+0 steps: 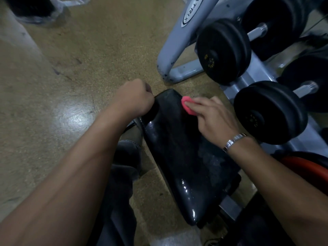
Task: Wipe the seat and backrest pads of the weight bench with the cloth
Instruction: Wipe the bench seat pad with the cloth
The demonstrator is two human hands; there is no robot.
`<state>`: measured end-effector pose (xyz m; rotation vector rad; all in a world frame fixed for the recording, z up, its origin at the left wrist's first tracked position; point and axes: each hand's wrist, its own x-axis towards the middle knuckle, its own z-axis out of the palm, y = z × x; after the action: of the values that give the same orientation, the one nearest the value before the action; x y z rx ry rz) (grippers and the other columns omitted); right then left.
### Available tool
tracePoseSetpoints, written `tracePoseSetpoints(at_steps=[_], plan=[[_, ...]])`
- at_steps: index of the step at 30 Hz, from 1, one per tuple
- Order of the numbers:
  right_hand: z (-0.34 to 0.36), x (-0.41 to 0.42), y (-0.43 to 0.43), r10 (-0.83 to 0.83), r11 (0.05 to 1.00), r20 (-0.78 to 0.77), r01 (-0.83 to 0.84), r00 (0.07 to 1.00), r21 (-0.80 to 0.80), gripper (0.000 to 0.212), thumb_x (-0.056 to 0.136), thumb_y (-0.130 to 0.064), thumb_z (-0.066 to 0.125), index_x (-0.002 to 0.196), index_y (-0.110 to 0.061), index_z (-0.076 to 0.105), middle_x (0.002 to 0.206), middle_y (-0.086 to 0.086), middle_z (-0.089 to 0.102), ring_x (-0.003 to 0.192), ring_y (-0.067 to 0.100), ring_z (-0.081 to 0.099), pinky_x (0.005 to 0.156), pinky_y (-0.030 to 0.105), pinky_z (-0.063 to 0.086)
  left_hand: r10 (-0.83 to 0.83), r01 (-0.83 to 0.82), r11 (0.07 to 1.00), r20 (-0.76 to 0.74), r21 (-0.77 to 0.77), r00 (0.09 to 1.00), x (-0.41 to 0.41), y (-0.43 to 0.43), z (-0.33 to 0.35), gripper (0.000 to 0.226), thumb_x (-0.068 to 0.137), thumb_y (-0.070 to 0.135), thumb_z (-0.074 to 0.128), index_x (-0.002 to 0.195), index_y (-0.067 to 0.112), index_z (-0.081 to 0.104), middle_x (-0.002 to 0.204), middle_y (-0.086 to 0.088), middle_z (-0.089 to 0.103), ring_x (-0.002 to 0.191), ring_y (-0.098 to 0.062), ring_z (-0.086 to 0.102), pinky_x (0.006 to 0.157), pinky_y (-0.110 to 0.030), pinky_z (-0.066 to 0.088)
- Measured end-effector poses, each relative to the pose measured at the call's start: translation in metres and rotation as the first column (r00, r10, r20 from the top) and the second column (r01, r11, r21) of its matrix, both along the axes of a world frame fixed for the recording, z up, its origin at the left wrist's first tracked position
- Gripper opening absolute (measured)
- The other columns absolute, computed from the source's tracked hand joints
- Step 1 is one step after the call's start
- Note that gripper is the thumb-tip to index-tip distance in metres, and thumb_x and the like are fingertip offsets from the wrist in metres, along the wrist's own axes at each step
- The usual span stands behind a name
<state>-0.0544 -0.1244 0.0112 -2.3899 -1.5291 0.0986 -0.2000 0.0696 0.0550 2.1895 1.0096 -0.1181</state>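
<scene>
Gripping the bench pad (177, 157) at its far-left edge w/ the left hand (136, 98), just above frame centre: curled tight round the rim, knuckles up, fingertips tucked out of sight. Pressing the pink cloth (187, 105) flat onto the pad's top w/ the right hand (211, 118), right of centre. No pinch there, just straight fingers laid over it, w/ only the cloth's left end peeking out past the fingertips. Cloth sitting near the pad's far end, close to the left hand but apart from it. Metal watch (234, 141) on the right wrist.

Pad black & glossy, running from centre down toward bottom right, w/ glints along its left edge & dull smears mid-surface. Can't tell seat from backrest here.

Off to the right, near the right hand: lower dumbbell (269, 112), black, on a grey rack (179, 41). Upper dumbbell (223, 52) above it, upper right. "ATRIX" readable on the rack's leg, top centre.

Speckled tan floor (71, 86) across the left half, w/ a bright glare patch mid-left. Dark trouser leg (120, 192) at bottom centre, left of the pad. Orange part (301, 167) at the right edge, past the right forearm. Crumpled clear plastic wrap (53, 8) at top left.
</scene>
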Motion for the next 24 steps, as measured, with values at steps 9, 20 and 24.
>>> tracePoseSetpoints(at_steps=[9, 20, 24], plan=[[-0.009, -0.006, -0.014, 0.019, 0.999, -0.143, -0.012, 0.990, 0.050, 0.046, 0.095, -0.016, 0.044, 0.132, -0.033, 0.066, 0.138, -0.019, 0.061, 0.106, 0.024, 0.063, 0.089, 0.009, 0.032, 0.019, -0.019, 1.000, -0.003, 0.010, 1.000, 0.001, 0.000, -0.005, 0.038, 0.080, 0.009, 0.045, 0.100, 0.017, 0.076, 0.111, -0.017, 0.072, 0.109, -0.039, 0.063, 0.087, -0.039, 0.051], [-0.017, -0.005, -0.022, -0.062, 0.998, -0.159, 0.065, 0.985, 0.014, 0.048, 0.095, -0.007, 0.054, 0.134, -0.035, 0.064, 0.139, -0.019, 0.060, 0.111, 0.021, 0.063, 0.094, 0.017, 0.037, 0.012, -0.013, 1.000, 0.026, 0.026, 1.000, 0.000, -0.002, -0.002, 0.037, 0.082, 0.006, 0.045, 0.102, 0.013, 0.076, 0.113, -0.019, 0.072, 0.111, -0.039, 0.062, 0.089, -0.039, 0.051], [-0.017, -0.003, 0.006, -0.242, 0.970, -0.164, 0.236, 0.956, -0.061, 0.041, 0.097, -0.014, 0.053, 0.131, -0.033, 0.065, 0.131, -0.016, 0.066, 0.113, 0.024, 0.060, 0.096, 0.031, 0.046, 0.020, -0.021, 0.998, 0.013, 0.065, 1.000, 0.001, -0.008, 0.000, 0.036, 0.084, 0.007, 0.047, 0.107, 0.011, 0.074, 0.117, -0.020, 0.070, 0.114, -0.040, 0.062, 0.084, -0.036, 0.046]])
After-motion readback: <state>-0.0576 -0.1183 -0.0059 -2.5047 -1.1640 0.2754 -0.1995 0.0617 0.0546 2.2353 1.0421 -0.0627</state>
